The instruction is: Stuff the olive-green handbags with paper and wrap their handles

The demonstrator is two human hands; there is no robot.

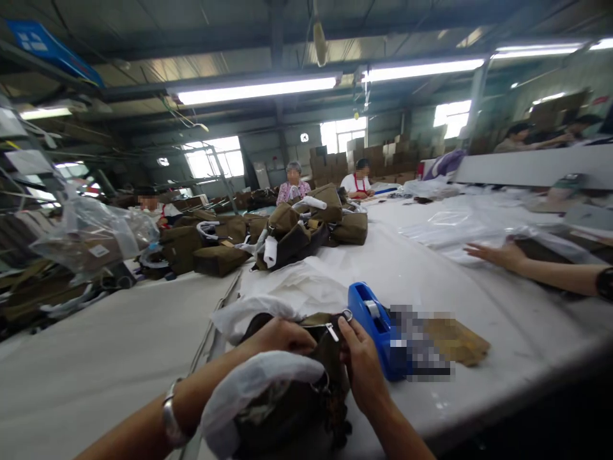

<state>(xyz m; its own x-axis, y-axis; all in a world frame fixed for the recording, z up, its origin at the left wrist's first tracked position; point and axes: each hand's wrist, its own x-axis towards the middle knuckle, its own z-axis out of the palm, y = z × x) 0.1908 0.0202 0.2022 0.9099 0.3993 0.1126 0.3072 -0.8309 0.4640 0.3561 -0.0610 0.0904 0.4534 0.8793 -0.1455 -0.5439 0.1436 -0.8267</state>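
A dark olive handbag [282, 415] lies at the front of the table, its handle wrapped in white padding [268, 377]. Its zip is open, with a silver zip pull [331, 331] hanging at the right end. My left hand [282, 335] reaches into the bag's mouth; its fingertips are hidden inside. At the zip's right end, my right hand [357, 348] pinches the bag's edge just below a metal ring [347, 314]. Thin white wrapping [297, 287] lies just behind the bag.
Right of the bag stands a blue tape dispenser [378, 332], beside a brown paper piece [457, 342]. Several olive bags [287, 236] are heaped farther back. A co-worker's hand [498, 255] rests near a plastic-covered bag at right. Other people sit across the table.
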